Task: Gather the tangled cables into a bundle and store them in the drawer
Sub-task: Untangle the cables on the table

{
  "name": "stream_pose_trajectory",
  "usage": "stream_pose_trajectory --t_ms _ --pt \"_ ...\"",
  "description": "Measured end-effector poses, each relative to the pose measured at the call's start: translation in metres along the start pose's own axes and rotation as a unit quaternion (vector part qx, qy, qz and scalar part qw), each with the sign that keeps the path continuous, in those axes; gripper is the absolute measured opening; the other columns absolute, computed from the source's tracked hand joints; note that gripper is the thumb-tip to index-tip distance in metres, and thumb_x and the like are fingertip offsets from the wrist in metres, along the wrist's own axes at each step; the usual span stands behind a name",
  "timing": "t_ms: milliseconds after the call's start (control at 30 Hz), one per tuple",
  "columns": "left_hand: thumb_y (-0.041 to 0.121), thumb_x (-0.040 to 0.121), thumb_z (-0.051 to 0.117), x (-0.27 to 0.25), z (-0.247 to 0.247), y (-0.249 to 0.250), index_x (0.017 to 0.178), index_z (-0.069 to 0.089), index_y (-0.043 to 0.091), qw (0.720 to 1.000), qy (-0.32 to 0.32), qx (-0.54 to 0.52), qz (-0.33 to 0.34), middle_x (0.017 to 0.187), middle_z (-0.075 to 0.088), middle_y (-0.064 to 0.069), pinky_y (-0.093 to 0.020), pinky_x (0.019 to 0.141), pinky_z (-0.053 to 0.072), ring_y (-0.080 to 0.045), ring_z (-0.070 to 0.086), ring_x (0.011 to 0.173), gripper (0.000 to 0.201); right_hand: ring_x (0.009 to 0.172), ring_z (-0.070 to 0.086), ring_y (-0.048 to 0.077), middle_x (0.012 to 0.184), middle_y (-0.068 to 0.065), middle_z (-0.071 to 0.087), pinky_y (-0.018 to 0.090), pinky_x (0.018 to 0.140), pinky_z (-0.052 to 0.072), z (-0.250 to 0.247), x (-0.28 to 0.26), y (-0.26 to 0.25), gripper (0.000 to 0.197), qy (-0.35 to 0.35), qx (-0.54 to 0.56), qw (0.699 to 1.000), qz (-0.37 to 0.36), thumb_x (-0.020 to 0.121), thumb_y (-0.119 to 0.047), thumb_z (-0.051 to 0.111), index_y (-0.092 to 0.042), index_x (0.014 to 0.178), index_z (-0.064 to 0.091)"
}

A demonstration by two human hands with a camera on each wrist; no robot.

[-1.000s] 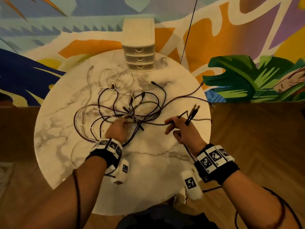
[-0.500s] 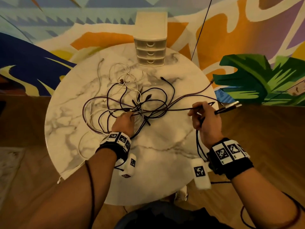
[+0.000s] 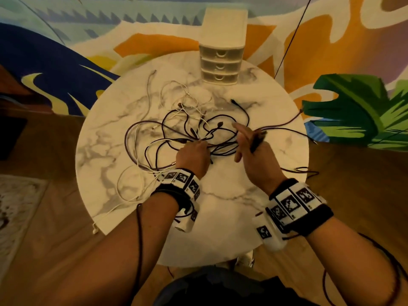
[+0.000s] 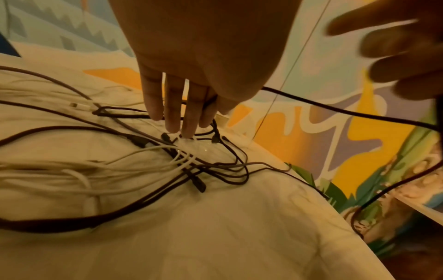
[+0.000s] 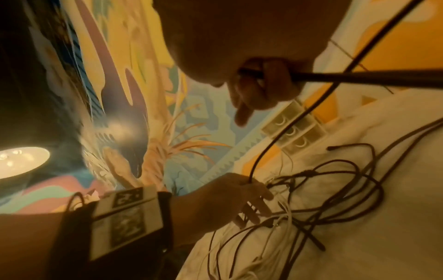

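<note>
Dark and white tangled cables [image 3: 187,133] lie spread over the middle of a round marble table [image 3: 220,206]. My left hand [image 3: 193,152] rests on the tangle's near side, fingers [image 4: 182,121] pointing down onto the cables [image 4: 191,166], and pinches a dark cable at the thumb. That cable runs across to my right hand [image 3: 249,149], just right of the left. The right hand's fingers [image 5: 261,85] curl round dark cable ends. A small cream drawer unit [image 3: 220,62], all three drawers closed, stands at the table's far edge, also visible in the right wrist view [image 5: 294,128].
A dark cable loop [image 3: 304,170] hangs over the table's right edge. A white cable end [image 3: 95,230] dangles off the front left edge. A painted wall stands right behind the table, with a thin cord [image 3: 291,36] running up it. Wooden floor surrounds the table.
My right hand has swung back left from the table's right edge to the tangle, bringing the dark cable ends with it. The left hand has stayed on the tangle.
</note>
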State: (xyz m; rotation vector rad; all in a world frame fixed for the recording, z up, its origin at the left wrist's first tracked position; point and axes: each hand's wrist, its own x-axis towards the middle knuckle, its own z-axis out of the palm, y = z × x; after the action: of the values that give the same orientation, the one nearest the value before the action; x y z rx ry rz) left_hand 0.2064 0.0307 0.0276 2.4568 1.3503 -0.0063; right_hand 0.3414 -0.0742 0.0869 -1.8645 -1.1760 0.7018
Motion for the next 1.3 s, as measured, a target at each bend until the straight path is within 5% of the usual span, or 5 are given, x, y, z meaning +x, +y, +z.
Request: stream_pose_trajectory --t_ms 367,667,867,1000,1300 --pt "0.025 0.096 0.041 0.023 0.003 -0.017 0.119 0.057 0.018 0.995 -0.024 -0.100 0.007 0.120 0.061 -0.008 -0.040 0.085 0.048 -0.030 0.056 0.107 0.029 0.060 0.052 0.026 0.056 0.004 0.051 0.043 0.066 0.046 0.022 0.028 0.001 0.045 -0.094 -0.027 0.991 0.087 0.098 -0.039 0.041 -0.021 0.057 0.042" --pt "0.028 0.096 0.040 0.045 -0.006 -0.037 0.122 0.057 0.019 0.994 -0.106 -0.029 -0.023 0.120 0.061 -0.012 -0.039 0.086 0.046 -0.032 0.056 0.108 0.032 0.049 0.049 0.013 0.057 0.002 0.056 0.029 0.057 0.037 0.002 0.021 0.037 0.040 -0.123 -0.029 0.979 0.158 0.098 -0.044 0.037 -0.021 0.068 0.048" --pt "0.018 0.089 0.056 0.018 -0.002 -0.055 0.096 0.067 0.008 0.977 0.162 -0.018 0.136 0.097 0.054 -0.015 -0.037 0.062 0.048 -0.033 0.054 0.083 0.016 0.050 0.038 0.018 0.055 -0.002 0.045 0.034 0.056 0.032 0.002 0.020 0.063 0.044 -0.075 -0.028 0.985 0.154 0.098 -0.048 0.035 -0.024 0.061 0.039" --pt "0.030 0.094 0.047 0.002 0.010 -0.075 0.104 0.064 0.010 0.992 -0.060 0.017 0.111 0.107 0.056 -0.012 -0.041 0.080 0.046 -0.032 0.052 0.100 0.028 0.047 0.032 0.016 0.050 -0.004 0.040 0.033 0.055 0.028 0.008 0.024 0.062 0.043 -0.035 0.039 0.983 0.173 0.098 -0.042 0.038 -0.021 0.061 0.036" --pt "0.027 0.096 0.037 -0.030 -0.003 -0.039 0.110 0.061 0.018 0.972 0.002 -0.002 0.233 0.095 0.065 -0.006 -0.035 0.066 0.049 -0.028 0.062 0.082 0.028 0.050 0.039 0.021 0.054 -0.002 0.045 0.036 0.060 0.033 -0.020 0.032 0.076 0.042 0.066 0.089 0.974 0.197 0.097 -0.042 0.041 -0.021 0.061 0.045"
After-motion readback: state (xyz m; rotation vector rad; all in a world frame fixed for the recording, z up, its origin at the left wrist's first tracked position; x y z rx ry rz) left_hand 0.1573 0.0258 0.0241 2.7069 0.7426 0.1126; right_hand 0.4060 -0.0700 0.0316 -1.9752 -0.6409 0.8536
